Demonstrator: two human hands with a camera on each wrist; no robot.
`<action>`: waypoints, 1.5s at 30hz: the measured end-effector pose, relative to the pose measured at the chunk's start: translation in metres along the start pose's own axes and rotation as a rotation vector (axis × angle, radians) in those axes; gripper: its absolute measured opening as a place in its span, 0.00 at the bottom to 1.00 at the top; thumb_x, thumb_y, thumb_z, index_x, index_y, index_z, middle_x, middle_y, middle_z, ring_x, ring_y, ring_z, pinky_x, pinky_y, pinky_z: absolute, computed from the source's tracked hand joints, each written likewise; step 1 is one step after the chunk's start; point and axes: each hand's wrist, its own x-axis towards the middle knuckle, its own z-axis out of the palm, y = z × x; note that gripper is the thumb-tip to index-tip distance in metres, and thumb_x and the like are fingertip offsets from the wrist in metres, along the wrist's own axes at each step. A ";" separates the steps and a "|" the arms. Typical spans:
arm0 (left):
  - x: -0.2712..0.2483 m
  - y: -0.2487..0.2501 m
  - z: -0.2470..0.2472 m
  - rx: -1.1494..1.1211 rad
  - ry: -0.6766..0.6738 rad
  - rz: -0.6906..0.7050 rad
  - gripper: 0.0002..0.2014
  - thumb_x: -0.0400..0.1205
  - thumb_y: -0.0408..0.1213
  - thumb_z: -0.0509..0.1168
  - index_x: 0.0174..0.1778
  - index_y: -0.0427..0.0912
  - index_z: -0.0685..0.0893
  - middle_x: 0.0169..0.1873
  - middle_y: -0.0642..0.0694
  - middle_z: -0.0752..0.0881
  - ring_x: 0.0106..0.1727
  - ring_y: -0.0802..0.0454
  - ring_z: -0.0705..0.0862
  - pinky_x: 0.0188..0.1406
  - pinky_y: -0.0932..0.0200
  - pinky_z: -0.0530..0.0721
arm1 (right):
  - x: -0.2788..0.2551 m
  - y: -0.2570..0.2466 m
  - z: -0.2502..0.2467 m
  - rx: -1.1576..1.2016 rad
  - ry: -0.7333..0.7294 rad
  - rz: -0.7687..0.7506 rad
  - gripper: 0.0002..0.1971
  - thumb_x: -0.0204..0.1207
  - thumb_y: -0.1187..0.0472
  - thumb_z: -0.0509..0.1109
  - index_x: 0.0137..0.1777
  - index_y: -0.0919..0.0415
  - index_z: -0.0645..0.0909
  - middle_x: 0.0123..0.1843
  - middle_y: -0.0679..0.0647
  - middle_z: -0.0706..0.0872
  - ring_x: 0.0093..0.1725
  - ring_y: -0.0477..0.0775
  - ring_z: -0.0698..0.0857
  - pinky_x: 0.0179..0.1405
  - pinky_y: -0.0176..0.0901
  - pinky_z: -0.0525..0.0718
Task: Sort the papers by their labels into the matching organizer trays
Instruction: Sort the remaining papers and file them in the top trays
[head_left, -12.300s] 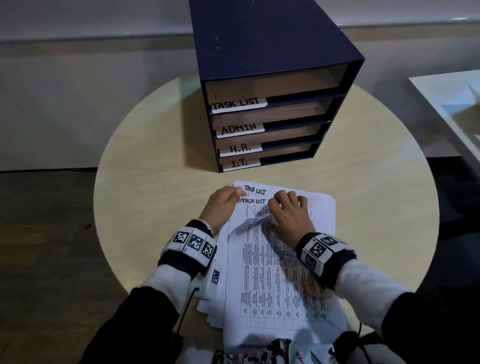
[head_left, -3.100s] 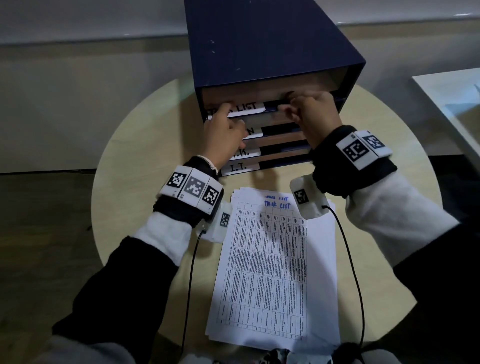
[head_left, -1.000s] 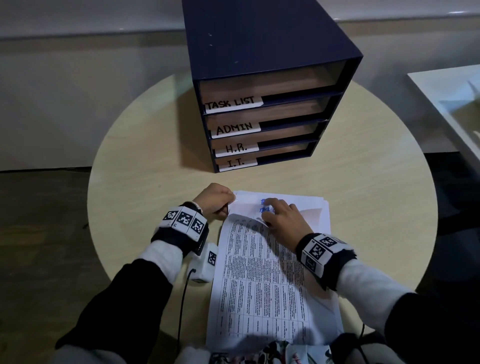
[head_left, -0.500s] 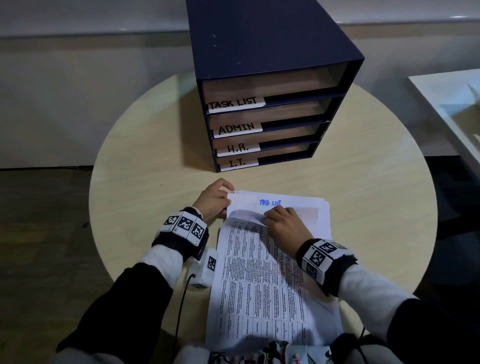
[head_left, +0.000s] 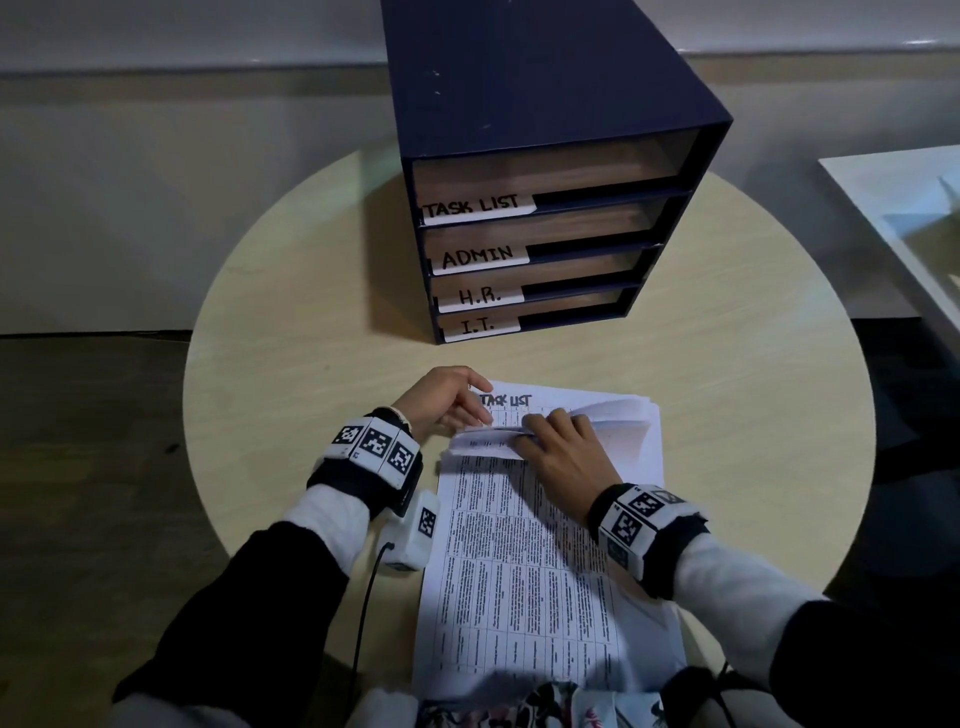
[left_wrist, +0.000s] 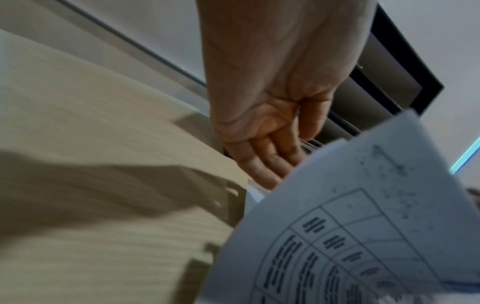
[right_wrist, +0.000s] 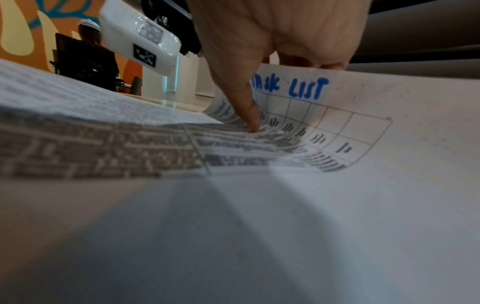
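A dark blue organizer (head_left: 545, 104) stands at the back of the round table (head_left: 311, 338), with four trays labelled TASK LIST (head_left: 475, 207), ADMIN, H.R. and I.T. A stack of printed papers (head_left: 519, 571) lies in front of me. My right hand (head_left: 558, 441) pinches the top edge of the upper sheets and curls it back toward me. In the right wrist view its thumb (right_wrist: 249, 111) presses on the folded sheet headed TASK LIST (right_wrist: 291, 88). The sheet below also reads TASK LIST (head_left: 506, 400). My left hand (head_left: 447, 402) rests its fingers (left_wrist: 265, 160) at the stack's far left corner.
A white surface (head_left: 909, 208) lies off the table to the right, and dark floor to the left. A white wrist camera unit (head_left: 415, 530) and its cable hang beside the stack. Patterned cloth (head_left: 545, 706) shows at the near edge. A seated person (right_wrist: 85, 51) is far behind.
Both hands came back from the top tray to the stack. In the last second my right hand peeled the upper sheets' top edge further back, baring the TASK LIST heading beneath.
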 end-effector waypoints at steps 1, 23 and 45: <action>0.002 -0.001 0.002 0.012 0.041 0.011 0.14 0.81 0.25 0.52 0.46 0.42 0.82 0.35 0.43 0.86 0.31 0.53 0.79 0.23 0.66 0.73 | -0.001 -0.001 -0.001 -0.012 0.015 -0.011 0.19 0.49 0.65 0.83 0.43 0.54 0.87 0.41 0.51 0.85 0.43 0.55 0.69 0.41 0.47 0.65; 0.010 -0.011 0.006 0.704 0.148 0.215 0.12 0.80 0.27 0.58 0.58 0.39 0.77 0.52 0.42 0.69 0.59 0.44 0.73 0.55 0.58 0.71 | 0.000 -0.008 -0.002 0.199 -0.132 -0.005 0.39 0.40 0.74 0.78 0.56 0.59 0.71 0.49 0.54 0.87 0.41 0.55 0.86 0.37 0.44 0.83; 0.007 -0.020 0.002 0.224 0.129 0.179 0.15 0.85 0.43 0.58 0.46 0.37 0.87 0.52 0.35 0.87 0.57 0.41 0.84 0.66 0.48 0.77 | -0.001 -0.012 -0.004 0.108 -0.172 0.077 0.36 0.39 0.70 0.78 0.50 0.55 0.70 0.67 0.66 0.81 0.59 0.63 0.82 0.46 0.49 0.85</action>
